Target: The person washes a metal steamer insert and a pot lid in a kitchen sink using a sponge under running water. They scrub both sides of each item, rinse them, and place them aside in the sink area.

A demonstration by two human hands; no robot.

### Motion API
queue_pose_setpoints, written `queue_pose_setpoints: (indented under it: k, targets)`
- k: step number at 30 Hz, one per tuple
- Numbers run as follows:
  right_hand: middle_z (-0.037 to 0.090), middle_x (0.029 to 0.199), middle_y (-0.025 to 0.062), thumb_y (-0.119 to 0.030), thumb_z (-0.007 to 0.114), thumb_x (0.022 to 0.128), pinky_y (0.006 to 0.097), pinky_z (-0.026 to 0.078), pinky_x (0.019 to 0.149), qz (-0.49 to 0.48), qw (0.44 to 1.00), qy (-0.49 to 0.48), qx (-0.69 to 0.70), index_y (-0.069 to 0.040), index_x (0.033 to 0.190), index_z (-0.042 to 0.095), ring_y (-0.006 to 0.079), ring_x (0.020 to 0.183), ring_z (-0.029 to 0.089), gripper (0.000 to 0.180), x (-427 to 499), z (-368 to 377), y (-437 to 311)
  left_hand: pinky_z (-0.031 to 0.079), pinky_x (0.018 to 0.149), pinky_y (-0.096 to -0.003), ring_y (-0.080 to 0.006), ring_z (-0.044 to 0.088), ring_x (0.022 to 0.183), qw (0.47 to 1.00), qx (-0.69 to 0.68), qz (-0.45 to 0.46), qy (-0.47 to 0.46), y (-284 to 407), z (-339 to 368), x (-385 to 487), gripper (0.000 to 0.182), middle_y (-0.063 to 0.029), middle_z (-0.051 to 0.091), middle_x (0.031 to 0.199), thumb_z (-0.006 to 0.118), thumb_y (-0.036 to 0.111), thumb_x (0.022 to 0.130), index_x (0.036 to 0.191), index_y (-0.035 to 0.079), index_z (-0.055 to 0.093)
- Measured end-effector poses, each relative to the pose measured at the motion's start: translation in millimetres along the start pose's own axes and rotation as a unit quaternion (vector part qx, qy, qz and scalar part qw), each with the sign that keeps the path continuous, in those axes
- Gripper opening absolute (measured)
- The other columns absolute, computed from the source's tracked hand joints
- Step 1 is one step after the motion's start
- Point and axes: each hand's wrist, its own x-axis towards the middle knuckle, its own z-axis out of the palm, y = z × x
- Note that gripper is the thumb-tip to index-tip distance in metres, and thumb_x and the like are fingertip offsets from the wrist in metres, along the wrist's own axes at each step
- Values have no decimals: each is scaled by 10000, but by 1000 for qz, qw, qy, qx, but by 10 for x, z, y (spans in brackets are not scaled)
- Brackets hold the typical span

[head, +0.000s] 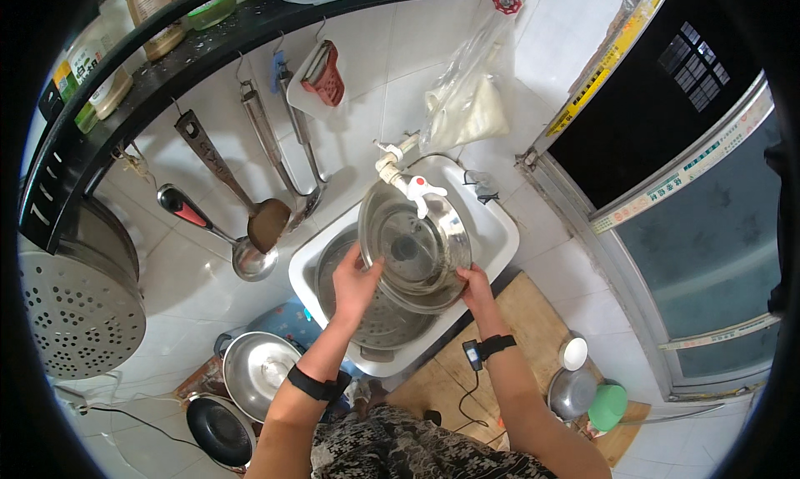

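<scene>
Both my hands hold a round stainless steel basin (409, 254) by its rim, tilted under the white plastic tap (425, 191). On its left edge is my left hand (357, 285), thumb over the rim. My right hand (476, 286) grips the lower right edge. Some clear liquid seems to lie in the basin; whether the tap runs I cannot tell. Beneath it, a larger metal pot with a perforated bottom (400, 326) sits in the white sink (500, 229), partly hidden by the basin and my left hand.
Ladles and a spatula (269, 222) hang from a black shelf (156, 72) on the tiled wall. A steel pot (259, 366) and a black frying pan (220, 430) stand lower left. At right are a wooden board (525, 310), a green bowl (607, 407) and a window frame (562, 191).
</scene>
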Motion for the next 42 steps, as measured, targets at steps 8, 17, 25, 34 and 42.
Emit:
queue_pose_setpoints:
  k: [8,17,25,34,42]
  targets:
    - [688,907,74,-68,632,838,318,490,681,-107,947,71,-296,40,1090,633,174,752,625,275,-311,180,-718,547,575,-297,-148,663,731,970,-32,-240,-4,-424,-175,-252,272,-87,681,922,646,127,914,1142,-15,605]
    - [706,987,92,-68,644,882,333,505,795,-305,859,64,-406,-7,1129,606,181,879,643,258,-455,129,-912,597,698,-314,-176,682,829,891,-223,-387,-82,-1373,116,-40,222,-64,673,956,681,97,915,1101,5,603]
    - [674,1119,53,-62,634,961,381,541,897,-113,992,16,59,-84,1235,599,197,1021,652,277,336,-117,-178,491,691,-279,-86,615,796,985,-60,-160,-23,-789,150,184,172,-15,699,903,702,78,899,1061,23,680]
    - [668,1123,74,-55,612,968,376,520,938,-80,995,15,62,-46,1211,603,217,1045,645,243,714,253,121,544,777,-325,-167,668,899,977,42,-200,-66,-399,-78,270,336,-59,705,1025,657,65,856,1191,34,659]
    - [295,1556,264,-291,647,922,475,242,1195,-350,608,77,-708,25,1511,311,395,1455,288,748,434,356,199,530,744,-342,-176,643,940,948,-64,-280,-139,-692,-143,206,334,-59,668,1074,626,119,866,1191,41,624]
